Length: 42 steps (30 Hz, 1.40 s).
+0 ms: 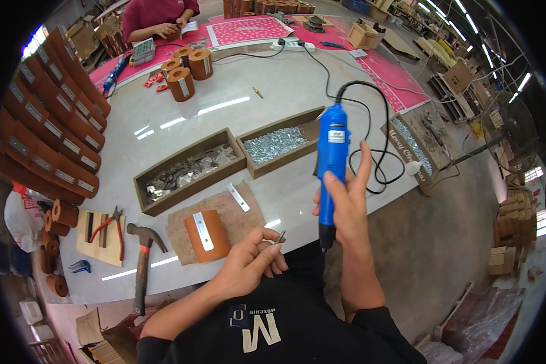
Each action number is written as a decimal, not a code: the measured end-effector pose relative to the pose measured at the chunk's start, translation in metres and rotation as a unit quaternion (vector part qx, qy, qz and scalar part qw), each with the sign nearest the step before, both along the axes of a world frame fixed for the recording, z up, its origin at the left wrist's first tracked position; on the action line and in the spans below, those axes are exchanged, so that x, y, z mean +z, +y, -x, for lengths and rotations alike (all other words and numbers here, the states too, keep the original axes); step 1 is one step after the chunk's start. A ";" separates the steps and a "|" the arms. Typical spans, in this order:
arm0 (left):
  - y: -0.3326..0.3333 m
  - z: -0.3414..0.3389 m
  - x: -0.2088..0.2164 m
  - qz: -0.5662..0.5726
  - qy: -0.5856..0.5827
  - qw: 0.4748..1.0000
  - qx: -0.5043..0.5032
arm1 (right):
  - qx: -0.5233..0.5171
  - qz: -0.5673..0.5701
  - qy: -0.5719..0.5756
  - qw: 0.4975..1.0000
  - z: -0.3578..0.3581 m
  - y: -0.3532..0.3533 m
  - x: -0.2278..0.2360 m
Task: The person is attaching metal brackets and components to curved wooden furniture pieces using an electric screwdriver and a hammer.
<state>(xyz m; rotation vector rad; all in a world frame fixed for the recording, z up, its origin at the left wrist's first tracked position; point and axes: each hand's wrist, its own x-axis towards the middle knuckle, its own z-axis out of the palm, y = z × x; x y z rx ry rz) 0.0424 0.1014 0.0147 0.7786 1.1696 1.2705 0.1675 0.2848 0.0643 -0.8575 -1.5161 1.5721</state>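
Note:
My right hand (350, 203) is wrapped round a blue electric screwdriver (332, 145), held upright with its black nose pointing down and its cord leaving the top. Between the thumb and fingers of my left hand (255, 258) is a small slim metal piece (280, 237), too small to tell whether it is a bit or a screw. Left of that hand, a short brown cylinder (215, 236) with a silver metal plate (203, 232) on its side rests on a worn cloth (179, 227). A loose metal strip (238, 198) lies on the same cloth.
Beyond the cloth stand a wooden tray of flat metal pieces (191, 173) and another of screws (276, 145). A hammer (143, 261) and red-handled pliers (116, 227) lie left. Brown cylinders (54, 124) are stacked at the far left. A person (158, 21) works across the table.

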 end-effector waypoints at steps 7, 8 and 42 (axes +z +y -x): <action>-0.027 0.003 -0.010 0.048 0.000 0.998 0.043 | 0.069 -0.139 -0.025 0.988 0.030 -0.012 -0.007; -0.031 0.003 -0.010 0.052 -0.002 0.997 0.054 | 0.075 -0.157 -0.028 0.984 0.035 -0.011 -0.007; -0.015 0.015 0.027 -0.107 -0.041 0.972 0.203 | 0.366 0.174 0.204 0.891 0.022 -0.023 -0.009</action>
